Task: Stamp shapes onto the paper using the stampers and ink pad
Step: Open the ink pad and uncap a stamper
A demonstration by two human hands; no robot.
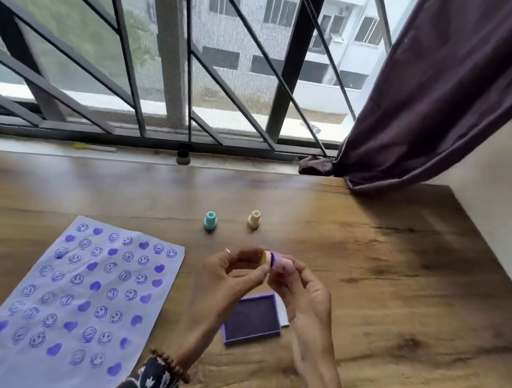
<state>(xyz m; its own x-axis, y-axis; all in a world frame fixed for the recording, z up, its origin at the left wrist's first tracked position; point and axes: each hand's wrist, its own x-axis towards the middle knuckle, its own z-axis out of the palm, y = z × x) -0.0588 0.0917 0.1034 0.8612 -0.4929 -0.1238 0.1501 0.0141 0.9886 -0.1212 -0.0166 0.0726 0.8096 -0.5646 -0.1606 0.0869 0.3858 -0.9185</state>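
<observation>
Left hand [227, 277]: raised above the table, fingertips pinched on the yellow-faced end of a small stamper.
Right hand [298, 294]: raised opposite, fingertips closed on the pink end of the same piece.
Held stamper [272, 260]: lying sideways between both hands, above the ink pad; pink body with a purple band (whether it is one part or two being joined, cannot tell).
Ink pad [252, 322]: open on the wooden table [396, 319], dark purple surface up, just right of the paper, partly hidden by the hands.
Paper [75, 295]: pale sheet flat on the table at left, covered in rows of purple smiley faces and hearts.
Teal stamper [210, 220]: upright on the table beyond the hands.
Beige stamper [254, 219]: upright, near the teal one, to its right.
Wrists: beaded bracelet [171, 366] and patterned sleeve on the left.
Background: barred window [171, 44], dark curtain [451, 91] at right.
</observation>
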